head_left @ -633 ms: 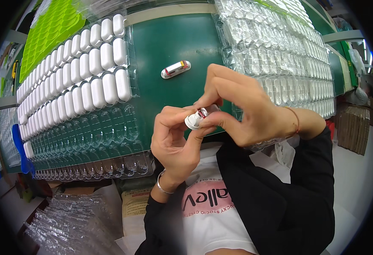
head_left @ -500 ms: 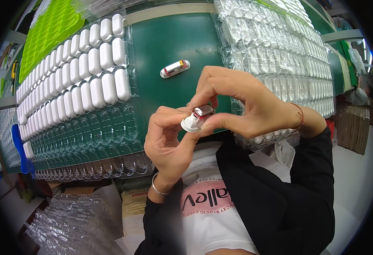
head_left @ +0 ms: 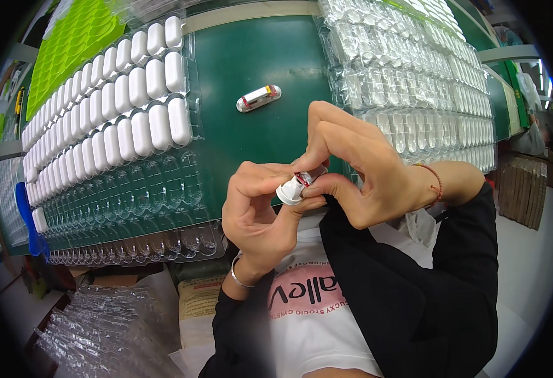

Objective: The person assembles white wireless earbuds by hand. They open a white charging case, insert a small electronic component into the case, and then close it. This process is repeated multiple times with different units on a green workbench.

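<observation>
Close in front of my chest, both hands meet on a small white plastic casing [head_left: 290,191] with a shiny silver and red part at its upper end. My left hand [head_left: 257,211] pinches the casing between thumb and fingers. From the other side, my right hand [head_left: 368,167] grips the silver and red part with thumb and index finger, hiding much of it. Farther off on the green tabletop [head_left: 251,53] lies a similar oblong white casing [head_left: 259,99] holding a silver piece with red and yellow ends.
To the left, a transparent blister tray [head_left: 131,183] carries rows of white oblong cases [head_left: 125,137]. A lime-green moulded tray [head_left: 78,47] lies behind it. Stacked transparent trays [head_left: 408,88] stand to the right. Below the table edge are plastic packing pieces [head_left: 109,327].
Both hands have moved slightly nearer to me with the white casing. My right hand has turned and now covers more of the silver and red part.
</observation>
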